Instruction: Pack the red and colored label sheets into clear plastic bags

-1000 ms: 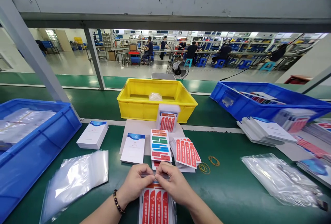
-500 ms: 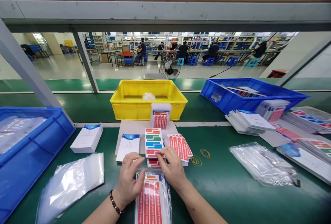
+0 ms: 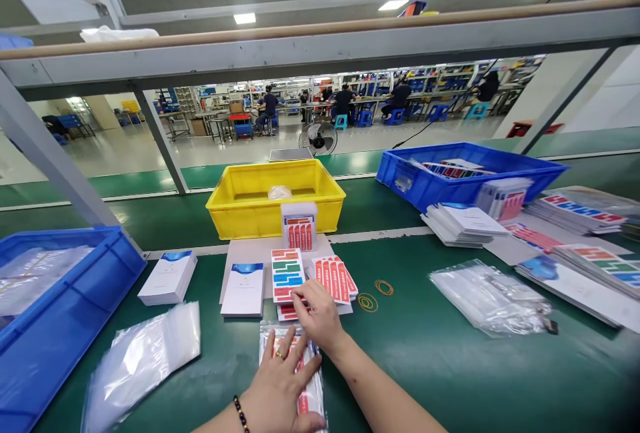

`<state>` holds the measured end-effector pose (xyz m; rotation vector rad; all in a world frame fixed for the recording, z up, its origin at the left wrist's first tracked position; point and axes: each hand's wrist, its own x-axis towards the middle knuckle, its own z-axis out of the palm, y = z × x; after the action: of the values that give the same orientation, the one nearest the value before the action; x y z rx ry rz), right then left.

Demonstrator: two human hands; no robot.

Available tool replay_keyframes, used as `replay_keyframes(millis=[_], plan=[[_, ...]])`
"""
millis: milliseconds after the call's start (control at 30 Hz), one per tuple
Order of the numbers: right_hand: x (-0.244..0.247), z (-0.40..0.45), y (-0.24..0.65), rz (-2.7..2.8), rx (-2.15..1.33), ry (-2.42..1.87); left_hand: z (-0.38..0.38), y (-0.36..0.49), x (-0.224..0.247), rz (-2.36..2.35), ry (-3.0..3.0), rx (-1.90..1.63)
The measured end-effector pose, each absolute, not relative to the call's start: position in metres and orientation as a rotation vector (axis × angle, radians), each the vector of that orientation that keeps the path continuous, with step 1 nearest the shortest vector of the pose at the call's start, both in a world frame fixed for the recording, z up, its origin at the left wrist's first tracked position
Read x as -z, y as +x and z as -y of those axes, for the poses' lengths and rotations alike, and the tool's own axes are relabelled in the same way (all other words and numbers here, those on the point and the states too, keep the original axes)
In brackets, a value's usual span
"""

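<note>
Workshop, people point(image 3: 344, 101) seated far off. Counter point(image 3: 400, 366), green. Blue crate point(image 3: 75, 326), left; blue crate point(image 3: 425, 183), far right; yellow crate point(image 3: 240, 221), far centre. Left hand point(image 3: 285, 383), spread flat on filled clear bag point(image 3: 313, 396), near centre. Right hand point(image 3: 317, 316), fingertips together at multicoloured sheet's point(image 3: 287, 268) near edge; grip cannot be told. Red stickers point(image 3: 331, 278), rightward, lettered "Max Level".

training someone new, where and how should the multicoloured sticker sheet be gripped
The multicoloured sticker sheet is probably best pinched at its near right corner, from the near side: it lies flat, leaving edges to grip, and the standing bagged pack is just beyond its far edge. The right hand is at that corner.
</note>
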<state>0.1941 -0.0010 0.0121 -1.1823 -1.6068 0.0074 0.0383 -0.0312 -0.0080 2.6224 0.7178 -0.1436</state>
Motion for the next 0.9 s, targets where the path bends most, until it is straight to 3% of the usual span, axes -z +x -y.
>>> replay_keyframes(millis=[700,800,900], plan=[[0.009,0.005,0.180,1.705,-0.048,-1.001,0.046,0.040,-0.004,-0.821,2.689,-0.005],[0.010,0.005,0.181,1.697,-0.048,-0.979,0.051,0.040,-0.007,-0.927,2.732,-0.320],[0.010,0.005,0.183,1.689,-0.043,-1.001,0.068,0.044,-0.030,-0.899,2.717,-0.904]])
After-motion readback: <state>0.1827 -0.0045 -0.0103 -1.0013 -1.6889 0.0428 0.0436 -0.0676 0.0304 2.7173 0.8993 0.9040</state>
